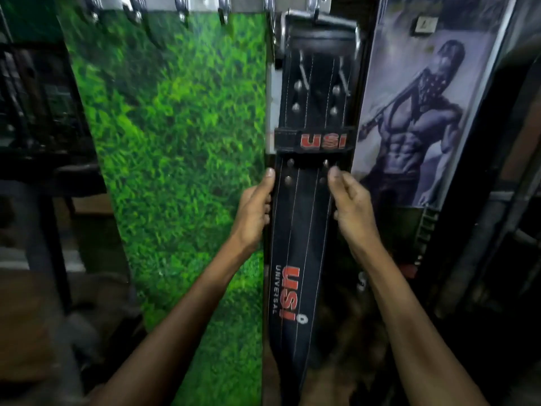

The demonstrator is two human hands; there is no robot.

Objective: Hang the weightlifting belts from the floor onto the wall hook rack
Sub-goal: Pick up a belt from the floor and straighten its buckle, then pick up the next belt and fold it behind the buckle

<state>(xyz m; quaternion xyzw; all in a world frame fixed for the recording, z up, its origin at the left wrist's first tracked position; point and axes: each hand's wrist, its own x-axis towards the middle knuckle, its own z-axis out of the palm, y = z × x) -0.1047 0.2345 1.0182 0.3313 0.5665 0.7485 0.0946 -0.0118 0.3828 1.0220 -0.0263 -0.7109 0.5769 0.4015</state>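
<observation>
A black leather weightlifting belt (304,230) with red "USI" lettering hangs straight down the wall, its metal buckle (317,20) caught on the rightmost hook of the wall hook rack (205,4) at the top. My left hand (256,208) grips the belt's left edge just below the keeper loop, thumb up along the edge. My right hand (348,203) holds the right edge at the same height, fingers curled round it. The belt's lower end runs out of sight between my forearms.
Several bare chrome hooks (183,10) line the rack to the left, above a green grass-print wall panel (175,142). A poster of a muscular figure (415,112) is on the right. Dark gym equipment stands at both sides; the floor below is dim and blurred.
</observation>
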